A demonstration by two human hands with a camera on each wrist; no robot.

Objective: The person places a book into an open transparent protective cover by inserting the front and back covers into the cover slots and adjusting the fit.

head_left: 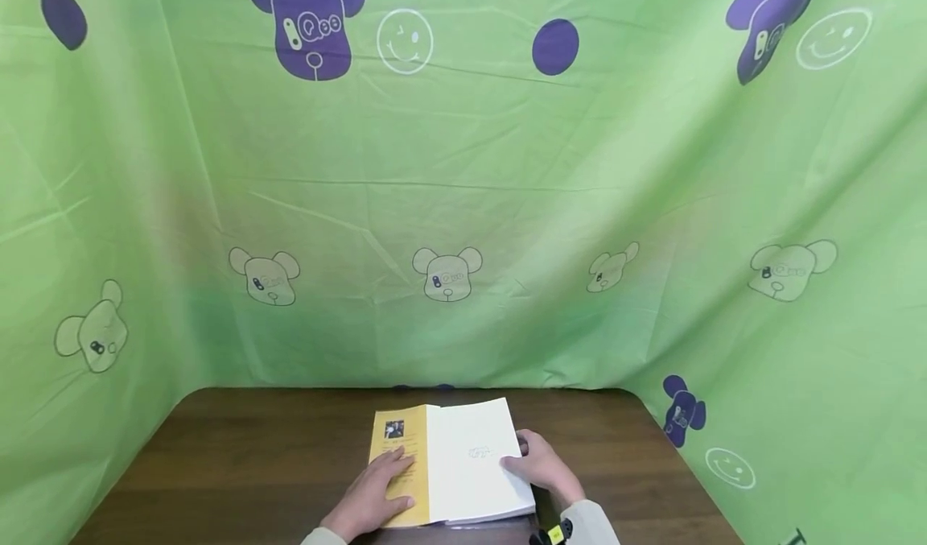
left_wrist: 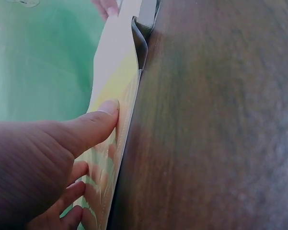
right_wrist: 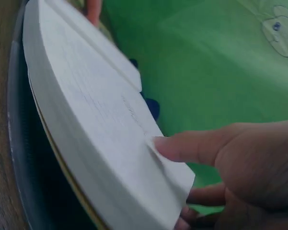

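An open book [head_left: 474,481] lies on the table, a nearly blank white page with small faint print facing up. To its left spreads a yellow flap [head_left: 416,493] with a small dark photo near the top. My left hand [head_left: 368,497] rests on that flap, fingers extended and thumb laid flat near the lower edge. At the right edge of the book, my right hand [head_left: 548,471] grips the pages, thumb on top and fingers around the side. The right wrist view shows the thick page block [right_wrist: 100,124], its top page bending under the thumb.
Under the book shows a dark, glossy cover [right_wrist: 38,158]. The brown wooden table [head_left: 275,464] extends on both sides. A green printed cloth [head_left: 449,207] hangs behind it and along the sides. A black strap with a yellow tag [head_left: 555,535] sits at my right wrist.
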